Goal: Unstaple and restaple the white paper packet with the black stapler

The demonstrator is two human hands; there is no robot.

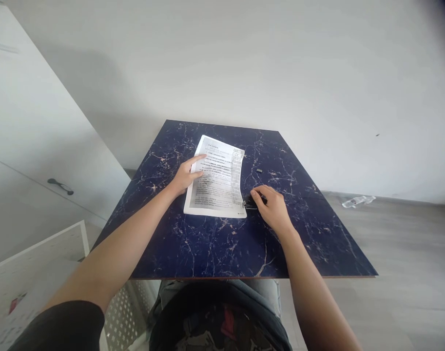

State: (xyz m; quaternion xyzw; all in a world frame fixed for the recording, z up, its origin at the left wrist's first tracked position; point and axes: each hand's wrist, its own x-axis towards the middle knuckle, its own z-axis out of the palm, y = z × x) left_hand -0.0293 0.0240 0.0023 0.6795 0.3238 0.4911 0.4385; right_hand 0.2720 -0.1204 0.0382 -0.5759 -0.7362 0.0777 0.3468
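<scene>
A stack of printed sheets [218, 180] lies tilted on the dark blue marbled table [215, 248], its right edge slightly curved. My left hand [185, 174] rests over the left edge of the sheets, thumb and index finger spread apart on the page; its other fingers are mostly hidden. Just right of the sheets' lower right corner, my right hand [269, 204] is closed, its thumb and fingertips together. Between that hand and the paper edge sits a small black thing with thin silvery wires [249, 203], perhaps a binder clip. What the right fingertips pinch is too small to make out.
A small black piece [259, 170] lies on the table right of the sheets. To the left stands a white cabinet with a dark handle [60, 186]. Below it is a white perforated container [123, 312]. A clear plastic item [358, 201] lies on the floor by the wall.
</scene>
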